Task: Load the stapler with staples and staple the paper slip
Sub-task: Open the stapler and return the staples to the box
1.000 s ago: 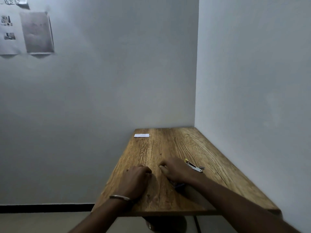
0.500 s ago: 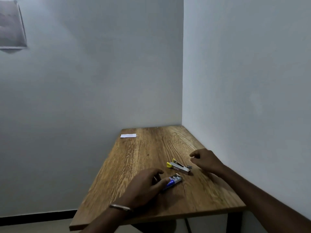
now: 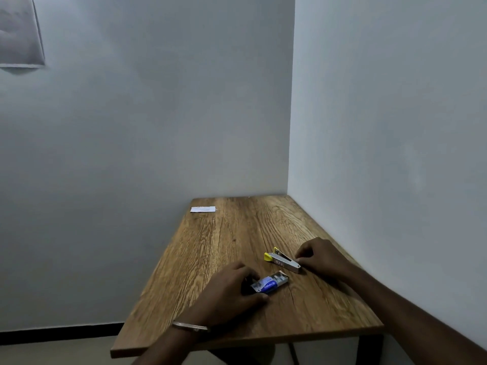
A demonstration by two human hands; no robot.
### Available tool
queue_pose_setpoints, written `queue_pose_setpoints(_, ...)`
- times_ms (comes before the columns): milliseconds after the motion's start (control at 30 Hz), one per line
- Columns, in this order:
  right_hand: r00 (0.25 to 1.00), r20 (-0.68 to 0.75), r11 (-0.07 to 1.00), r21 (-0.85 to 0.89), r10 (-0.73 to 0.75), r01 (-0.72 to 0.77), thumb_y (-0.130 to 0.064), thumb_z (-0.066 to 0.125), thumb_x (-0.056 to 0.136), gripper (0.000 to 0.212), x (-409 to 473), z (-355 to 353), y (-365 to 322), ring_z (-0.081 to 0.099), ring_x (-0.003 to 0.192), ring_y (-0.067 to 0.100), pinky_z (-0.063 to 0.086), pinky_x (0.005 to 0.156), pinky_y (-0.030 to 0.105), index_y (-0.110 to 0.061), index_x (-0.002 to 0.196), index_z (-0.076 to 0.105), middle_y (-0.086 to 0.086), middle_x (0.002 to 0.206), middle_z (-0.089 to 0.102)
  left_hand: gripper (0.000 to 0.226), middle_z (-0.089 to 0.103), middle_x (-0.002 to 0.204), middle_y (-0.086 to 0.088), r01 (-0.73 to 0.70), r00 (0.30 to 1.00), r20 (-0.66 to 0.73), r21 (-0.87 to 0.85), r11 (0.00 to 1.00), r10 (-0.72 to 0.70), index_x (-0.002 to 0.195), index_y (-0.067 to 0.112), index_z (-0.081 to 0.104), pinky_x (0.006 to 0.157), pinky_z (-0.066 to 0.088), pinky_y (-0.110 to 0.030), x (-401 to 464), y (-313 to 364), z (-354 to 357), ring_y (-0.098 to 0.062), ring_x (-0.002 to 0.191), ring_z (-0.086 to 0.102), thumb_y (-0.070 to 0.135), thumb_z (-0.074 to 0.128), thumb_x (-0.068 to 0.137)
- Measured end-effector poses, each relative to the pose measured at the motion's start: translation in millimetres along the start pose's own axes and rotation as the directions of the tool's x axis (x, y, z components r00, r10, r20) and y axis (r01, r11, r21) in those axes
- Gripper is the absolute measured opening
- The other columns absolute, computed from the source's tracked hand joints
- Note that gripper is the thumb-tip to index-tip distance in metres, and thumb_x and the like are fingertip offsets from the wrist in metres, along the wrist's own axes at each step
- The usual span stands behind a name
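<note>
The stapler (image 3: pixel 282 262) lies slantwise, its rear end at the right hand (image 3: pixel 320 256), whose curled fingers pinch it; the left hand (image 3: pixel 229 293) clamps the staple box (image 3: pixel 268 283).

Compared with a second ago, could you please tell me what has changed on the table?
The hands have moved apart, uncovering what they hid. The left hand now holds the staple box by its near end; the right hand has gone right and touches the rear tip of the stapler, not clearly gripping it. The camera has also turned right. The paper slip stays at the far left corner of the table.
</note>
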State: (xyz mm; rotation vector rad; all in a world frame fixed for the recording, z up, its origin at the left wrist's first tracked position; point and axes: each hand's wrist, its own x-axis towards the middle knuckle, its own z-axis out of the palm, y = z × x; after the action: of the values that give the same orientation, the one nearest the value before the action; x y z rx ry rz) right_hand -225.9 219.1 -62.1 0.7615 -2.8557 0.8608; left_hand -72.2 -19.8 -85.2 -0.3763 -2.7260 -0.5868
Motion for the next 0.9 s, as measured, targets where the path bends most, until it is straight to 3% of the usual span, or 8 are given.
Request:
queue_pose_setpoints(167,0.999,-0.043,0.999,0.011,-0.032,0.033,-0.018,0.077,0.084,0.020,1,0,-2,0.063,0.080,-0.001,0.043,0.061,0.009,-0.034,0.080,0.067,-0.015,0.085,0.068,0.047,0.052,0.112,0.021,0.013,1.000,-0.007,-0.039,0.999,-0.013,0.116,0.036,0.060,0.083,0.051,-0.020,1,-4,2,0.004,0.097,0.051,0.063,0.058,0.079)
queue_pose_setpoints(367,0.983,-0.144,0.981,0.137,-0.117,0.137,-0.014,0.077,0.086,0.020,2,-7,-17,0.066,0.084,0.000,0.050,0.073,0.009,-0.016,0.106,0.076,-0.007,0.094,0.072,0.038,0.054,0.112,0.019,0.034,0.999,-0.009,-0.053,0.998,-0.034,0.116,0.034,0.061,0.083,0.052,-0.021,4,-9,4,0.002,0.096,0.053,0.054,0.062,0.083)
queue_pose_setpoints(500,0.975,-0.084,0.946,0.241,-0.204,0.219,-0.012,0.078,0.085,0.014,-3,-13,-34,0.073,0.073,0.006,0.058,0.071,0.020,-0.013,0.099,0.078,-0.005,0.086,0.077,0.037,0.054,0.110,0.020,0.040,0.999,-0.011,-0.044,0.998,-0.040,0.115,0.035,0.061,0.080,0.051,-0.020,5,-10,5,0.001,0.094,0.053,0.054,0.062,0.084)
queue_pose_setpoints(633,0.952,-0.023,0.922,0.242,-0.306,0.302,-0.013,0.081,0.082,0.011,-7,-9,-46,0.073,0.070,0.005,0.056,0.065,0.017,-0.014,0.092,0.080,-0.011,0.076,0.076,0.036,0.054,0.109,0.020,0.041,0.999,-0.027,-0.035,0.999,-0.042,0.113,0.036,0.061,0.082,0.052,-0.022,4,-10,5,0.003,0.094,0.052,0.056,0.061,0.083)
queue_pose_setpoints(900,0.935,0.001,0.905,0.251,-0.356,0.344,-0.015,0.081,0.081,0.014,-16,4,-51,0.073,0.082,0.004,0.057,0.073,0.018,-0.015,0.095,0.081,-0.004,0.090,0.078,0.037,0.055,0.109,0.018,0.015,0.999,-0.036,-0.020,1.000,-0.016,0.115,0.034,0.062,0.083,0.052,-0.024,3,-9,4,0.001,0.094,0.053,0.054,0.062,0.084)
